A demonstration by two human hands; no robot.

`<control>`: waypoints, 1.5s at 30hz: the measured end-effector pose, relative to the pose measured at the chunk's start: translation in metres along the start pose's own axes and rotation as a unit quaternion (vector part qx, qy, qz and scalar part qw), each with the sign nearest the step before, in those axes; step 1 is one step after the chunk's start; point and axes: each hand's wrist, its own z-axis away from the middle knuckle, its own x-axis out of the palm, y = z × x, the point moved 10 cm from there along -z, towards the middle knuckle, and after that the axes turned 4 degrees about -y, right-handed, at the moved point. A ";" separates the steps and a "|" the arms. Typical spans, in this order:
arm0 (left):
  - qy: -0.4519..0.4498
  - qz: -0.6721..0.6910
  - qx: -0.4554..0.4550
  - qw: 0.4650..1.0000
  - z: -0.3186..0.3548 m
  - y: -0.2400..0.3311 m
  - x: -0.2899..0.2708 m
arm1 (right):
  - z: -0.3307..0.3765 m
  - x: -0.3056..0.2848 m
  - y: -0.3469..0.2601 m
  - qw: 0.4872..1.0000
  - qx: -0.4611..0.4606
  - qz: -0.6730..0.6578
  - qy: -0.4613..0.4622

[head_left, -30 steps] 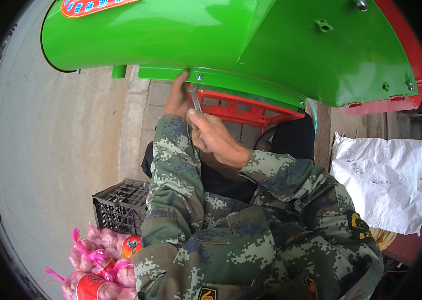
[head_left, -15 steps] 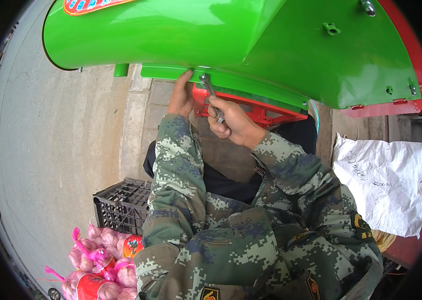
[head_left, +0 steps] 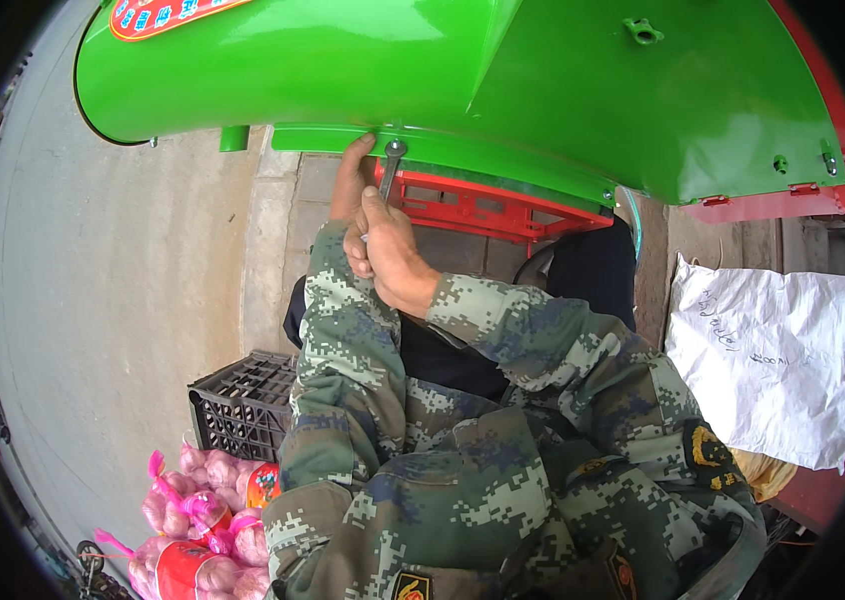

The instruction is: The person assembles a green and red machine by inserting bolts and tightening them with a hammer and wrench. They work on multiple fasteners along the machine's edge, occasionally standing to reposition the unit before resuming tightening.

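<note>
My right hand (head_left: 393, 250) is closed around the handle of a steel wrench (head_left: 390, 172). The wrench head sits over a bolt position on the green metal flange (head_left: 503, 165); the fastener itself is covered by it. Just left of the wrench, my left hand (head_left: 348, 185) grips the flange edge, one digit in front and the other fingers hidden beneath. My right hand crosses over the left wrist area. Below the flange is a red metal frame (head_left: 483, 205). The flange joins a large glossy green machine housing (head_left: 343, 70).
A black plastic crate (head_left: 243, 410) stands on the ground at my left, beside pink net bags of garlic (head_left: 193, 520). A white woven sack (head_left: 773, 360) lies at the right. A short green tube (head_left: 234, 138) sticks down from the housing, and a bolt (head_left: 608, 196) shows at the flange's right end.
My right hand has swung left and down, turning the wrench so its handle points lower left instead of lower right. My left hand stays at the flange.
</note>
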 end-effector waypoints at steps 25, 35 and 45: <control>-0.060 0.007 0.071 0.996 -0.021 0.004 -0.018 | 0.019 -0.068 -0.081 0.937 0.238 0.223 -0.125; -0.047 0.035 0.073 0.996 -0.020 0.004 -0.018 | 0.026 -0.062 -0.071 0.971 0.126 0.203 0.001; -0.030 0.085 0.041 0.995 -0.011 0.001 -0.006 | 0.003 -0.007 -0.006 0.992 -0.048 0.028 0.116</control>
